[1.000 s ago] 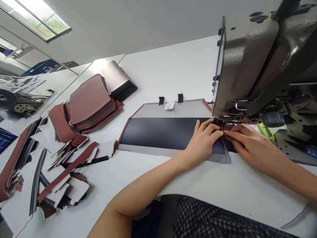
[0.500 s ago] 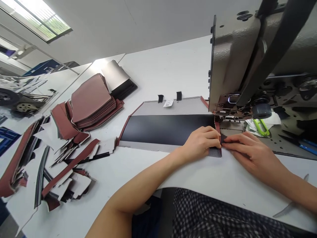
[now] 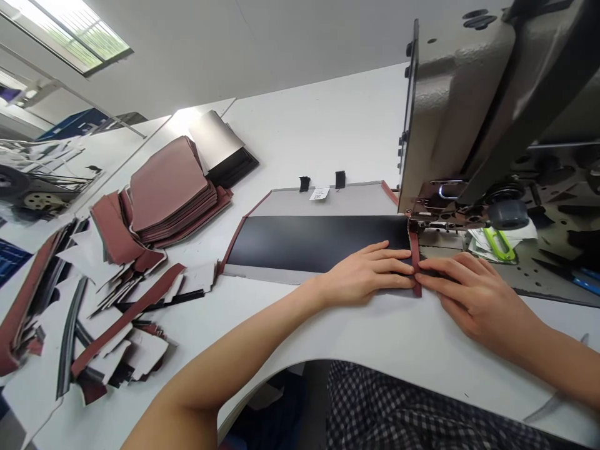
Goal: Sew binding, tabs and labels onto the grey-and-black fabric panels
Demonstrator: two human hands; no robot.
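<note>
A black leather panel [image 3: 319,242] with grey backing and a red-brown edge lies on the white table, its right end under the sewing machine [image 3: 497,119]. My left hand [image 3: 370,275] lies flat on the panel's right end, fingers stretched toward a narrow red-brown strip [image 3: 415,262] that runs down from the presser foot. My right hand [image 3: 469,294] rests flat on the other side of that strip, fingertips touching it. Both hands press the material down just in front of the needle area.
A stack of red-brown leather pieces [image 3: 173,187] and dark sheets [image 3: 225,156] sits at the back left. Scattered offcuts [image 3: 107,312] cover the left of the table. Green snips [image 3: 499,244] lie on the machine bed at the right. A small label [image 3: 319,194] sits on the panel's far edge.
Both hands have flattened out on either side of the red-brown strip, which now lies straight toward me. The left hand's curled fingers have stretched out. The panel's right end sits flatter.
</note>
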